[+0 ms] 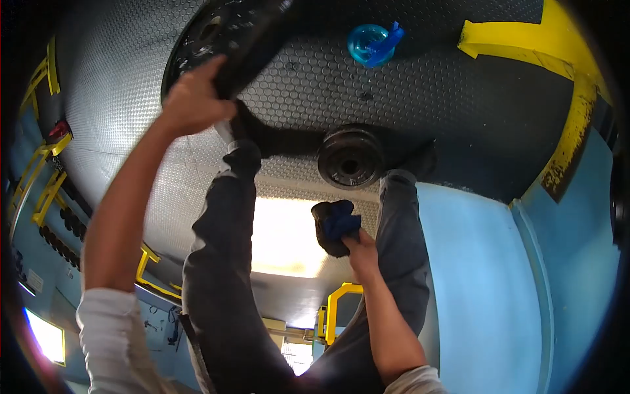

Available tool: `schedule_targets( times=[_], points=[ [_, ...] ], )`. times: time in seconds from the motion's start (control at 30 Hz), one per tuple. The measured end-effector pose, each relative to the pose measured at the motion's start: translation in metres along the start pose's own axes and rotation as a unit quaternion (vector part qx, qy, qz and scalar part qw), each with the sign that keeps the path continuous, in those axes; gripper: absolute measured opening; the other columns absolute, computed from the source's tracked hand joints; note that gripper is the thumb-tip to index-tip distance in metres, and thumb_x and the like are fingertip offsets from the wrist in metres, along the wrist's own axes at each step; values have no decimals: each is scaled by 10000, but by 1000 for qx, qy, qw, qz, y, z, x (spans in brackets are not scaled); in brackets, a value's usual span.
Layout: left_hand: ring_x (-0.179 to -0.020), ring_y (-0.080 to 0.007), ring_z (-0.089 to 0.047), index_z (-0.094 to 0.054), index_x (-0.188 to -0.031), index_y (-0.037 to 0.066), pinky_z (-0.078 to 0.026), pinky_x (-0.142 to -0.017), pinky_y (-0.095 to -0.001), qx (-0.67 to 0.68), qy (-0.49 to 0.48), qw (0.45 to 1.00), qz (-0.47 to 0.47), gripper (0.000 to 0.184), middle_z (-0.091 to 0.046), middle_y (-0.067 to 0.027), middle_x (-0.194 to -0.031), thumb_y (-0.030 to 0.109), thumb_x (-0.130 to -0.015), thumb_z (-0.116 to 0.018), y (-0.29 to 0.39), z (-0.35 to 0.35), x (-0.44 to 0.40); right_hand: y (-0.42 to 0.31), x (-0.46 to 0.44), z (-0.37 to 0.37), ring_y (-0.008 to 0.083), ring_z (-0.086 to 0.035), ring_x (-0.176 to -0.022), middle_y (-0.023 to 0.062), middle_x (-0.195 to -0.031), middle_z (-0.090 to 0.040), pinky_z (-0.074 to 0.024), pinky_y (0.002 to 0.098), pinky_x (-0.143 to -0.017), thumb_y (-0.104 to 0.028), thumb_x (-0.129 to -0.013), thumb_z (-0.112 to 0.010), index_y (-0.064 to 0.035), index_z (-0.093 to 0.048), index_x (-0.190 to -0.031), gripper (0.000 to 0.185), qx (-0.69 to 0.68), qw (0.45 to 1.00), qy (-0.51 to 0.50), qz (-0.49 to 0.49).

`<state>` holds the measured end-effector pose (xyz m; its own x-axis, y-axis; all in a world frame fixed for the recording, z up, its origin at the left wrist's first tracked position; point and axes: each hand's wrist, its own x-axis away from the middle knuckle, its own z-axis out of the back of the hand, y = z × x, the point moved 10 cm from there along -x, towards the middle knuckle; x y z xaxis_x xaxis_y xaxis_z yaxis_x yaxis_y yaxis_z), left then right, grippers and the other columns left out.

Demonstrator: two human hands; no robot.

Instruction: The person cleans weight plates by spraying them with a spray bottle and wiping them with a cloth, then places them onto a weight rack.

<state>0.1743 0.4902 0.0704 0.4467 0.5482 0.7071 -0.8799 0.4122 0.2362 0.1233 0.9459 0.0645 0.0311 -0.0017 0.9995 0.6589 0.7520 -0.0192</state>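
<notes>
My left hand [198,98] is closed round the dark edge of a large black weight plate [197,49], which stands tilted above the floor; motion blurs its near rim. In my right hand [363,255] is a bunched dark blue and black cloth [338,226], pinched at its lower end and held apart from the plate, in front of my right leg. Between my feet lies a smaller round weight plate [351,157] with a hole at its centre. Farther forward stands a translucent blue spray bottle [374,46] with a blue head.
Studded dark rubber matting [289,72] covers the floor. A yellow metal frame [525,43] stands at the upper right, beside a light blue wall [485,262]. More yellow racks [49,197] and a row of dumbbells [59,246] line the left side.
</notes>
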Motion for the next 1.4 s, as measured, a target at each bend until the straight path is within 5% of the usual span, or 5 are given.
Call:
schedule_targets(
  times=[0.3, 0.53, 0.9, 1.07, 1.4],
  points=[
    [-792, -217, -609, -591, -1062, -26, -470, -759, -304, 263, -26, 964, 44, 565, -633, -114, -869, 299, -614, -710, -59, 105, -3, -42, 3, -52, 128, -584, -930, 37, -987, -637, -452, 273, -845, -13, -821, -518, 22, -583, -1116, 304, -107, 992, -56, 28],
    [-826, -201, -614, -596, -1081, -44, -474, -797, -306, 227, 142, 963, 13, 544, -644, -113, -925, 349, -716, -687, -88, 157, -21, -224, -57, -139, 388, -571, -823, 180, -866, -607, -466, 448, -732, -67, -737, -594, -35, -600, -930, 196, 181, 851, 79, 487],
    [-956, -214, -626, -570, -1186, -10, -491, -817, -293, 180, 229, 952, 93, 614, -628, -139, -1075, 425, -774, -703, -117, 186, -41, -285, -116, -19, 392, -417, -1197, 228, -1317, -403, -357, 464, -1000, -351, -623, -841, -14, -319, -1345, 953, 251, 710, 341, 562],
    [-975, -238, -633, -598, -1208, 106, -468, -857, -298, 121, 283, 951, 34, 534, -645, -124, -1053, 460, -814, -661, -88, 186, -27, -389, -94, -57, 394, -432, -1233, 220, -1358, -415, -403, 475, -982, -368, -560, -867, -49, -350, -1347, 994, 337, 514, 250, 748],
    [-1002, -293, -629, -629, -1137, 54, -475, -888, -368, 36, 359, 931, 55, 736, -658, -163, -1047, 681, -756, -574, -51, 184, -11, -394, 0, -231, 333, -679, -798, 161, -979, -659, -561, 403, -745, -153, -638, -746, -126, -494, -1243, 656, 292, 551, -96, 776]
  ],
)
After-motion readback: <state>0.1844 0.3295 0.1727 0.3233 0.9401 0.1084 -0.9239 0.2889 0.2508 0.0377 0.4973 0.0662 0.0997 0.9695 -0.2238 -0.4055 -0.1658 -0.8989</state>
